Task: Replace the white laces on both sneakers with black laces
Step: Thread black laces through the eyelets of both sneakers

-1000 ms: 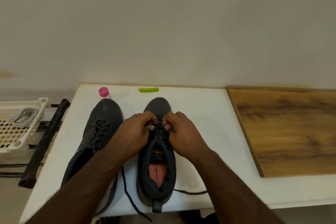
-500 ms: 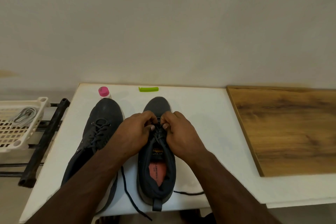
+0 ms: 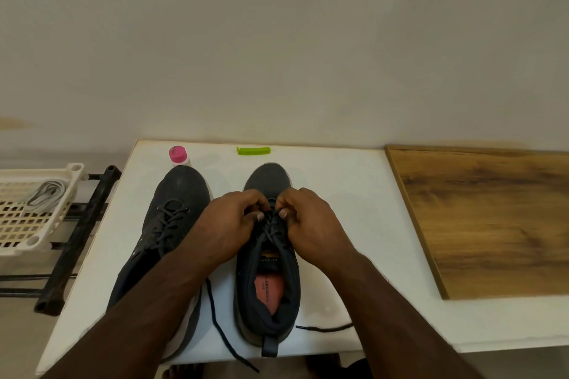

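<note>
Working at the upper eyelets of the right sneaker (image 3: 267,258) on the desk (image 3: 345,194), both hands have edged closer together than a second ago, and the loose lace end (image 3: 323,328) behind the right wrist has drawn shorter: slack is being pulled through, so lacing is nearly done. The left sneaker (image 3: 166,231), beside the left hand (image 3: 229,226), already wears black laces. Fingers (image 3: 284,212) of the right hand (image 3: 308,224) and the left thumb pinch the black lace (image 3: 271,232). White laces (image 3: 46,195) lie in the basket (image 3: 66,209). Insole print below the fingers is unreadable.
</note>
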Demonstrator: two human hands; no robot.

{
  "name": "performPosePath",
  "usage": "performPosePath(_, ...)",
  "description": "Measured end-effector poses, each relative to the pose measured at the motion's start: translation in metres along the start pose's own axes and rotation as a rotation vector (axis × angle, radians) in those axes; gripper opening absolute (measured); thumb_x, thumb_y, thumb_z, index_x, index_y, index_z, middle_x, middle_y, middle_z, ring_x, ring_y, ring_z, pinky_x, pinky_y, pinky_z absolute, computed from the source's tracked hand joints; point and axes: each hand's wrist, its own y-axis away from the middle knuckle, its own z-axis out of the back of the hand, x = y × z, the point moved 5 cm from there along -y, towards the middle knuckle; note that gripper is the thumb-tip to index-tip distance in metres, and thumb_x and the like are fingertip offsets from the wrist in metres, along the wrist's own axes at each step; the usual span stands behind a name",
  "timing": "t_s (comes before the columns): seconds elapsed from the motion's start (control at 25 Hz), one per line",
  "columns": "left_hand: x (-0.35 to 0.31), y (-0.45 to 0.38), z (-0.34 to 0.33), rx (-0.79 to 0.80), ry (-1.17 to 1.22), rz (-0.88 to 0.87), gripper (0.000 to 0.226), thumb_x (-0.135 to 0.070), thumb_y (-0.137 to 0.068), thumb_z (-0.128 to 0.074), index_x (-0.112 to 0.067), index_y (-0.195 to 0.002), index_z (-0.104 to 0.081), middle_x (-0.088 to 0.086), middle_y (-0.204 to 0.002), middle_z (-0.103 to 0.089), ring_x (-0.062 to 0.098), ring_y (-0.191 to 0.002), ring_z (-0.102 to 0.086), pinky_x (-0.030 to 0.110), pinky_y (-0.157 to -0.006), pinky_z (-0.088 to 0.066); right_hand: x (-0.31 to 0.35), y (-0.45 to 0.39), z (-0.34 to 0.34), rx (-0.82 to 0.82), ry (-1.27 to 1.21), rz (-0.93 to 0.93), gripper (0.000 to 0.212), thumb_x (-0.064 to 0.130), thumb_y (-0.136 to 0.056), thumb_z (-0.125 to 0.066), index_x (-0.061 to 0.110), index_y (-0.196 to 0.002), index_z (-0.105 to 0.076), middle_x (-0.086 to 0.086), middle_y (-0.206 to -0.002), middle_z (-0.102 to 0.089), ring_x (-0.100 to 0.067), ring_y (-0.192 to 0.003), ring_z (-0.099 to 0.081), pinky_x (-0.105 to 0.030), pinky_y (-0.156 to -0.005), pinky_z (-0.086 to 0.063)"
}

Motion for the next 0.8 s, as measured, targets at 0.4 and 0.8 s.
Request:
performPosePath(0.4, 0.0015, -0.0014, -0.0056, 0.01, -0.049, -0.062, 0.014, -0.016, -0.095, -0.058, -0.028, -0.099, -0.063, -0.006, -0.092, -0.059, 0.015, -0.088, -0.054, 0.034, -0.075, -0.043, 0.0005, -0.0013, -0.0006, 0.025, -0.011, 0.004, 0.016, 0.013, -0.1, -0.046, 0.023, -0.089, -0.05, 0.003, -0.094, -0.055, -0.011, -0.085, -0.052, -0.032, -0.074, -0.047)
performPosePath(0.8, 0.0005, -0.001, -0.0058, 0.01, -0.072, -0.076, 0.013, -0.018, -0.097, -0.052, -0.031, -0.094, -0.052, -0.009, -0.09, -0.054, 0.007, -0.081, -0.048, 0.026, -0.067, -0.038, -0.0031, -0.002, 0.0002, 0.044, -0.021, -0.034, 0.014, 0.013, -0.099, -0.053, 0.022, -0.09, -0.059, 0.006, -0.091, -0.059, -0.006, -0.081, -0.054, -0.019, -0.067, -0.041)
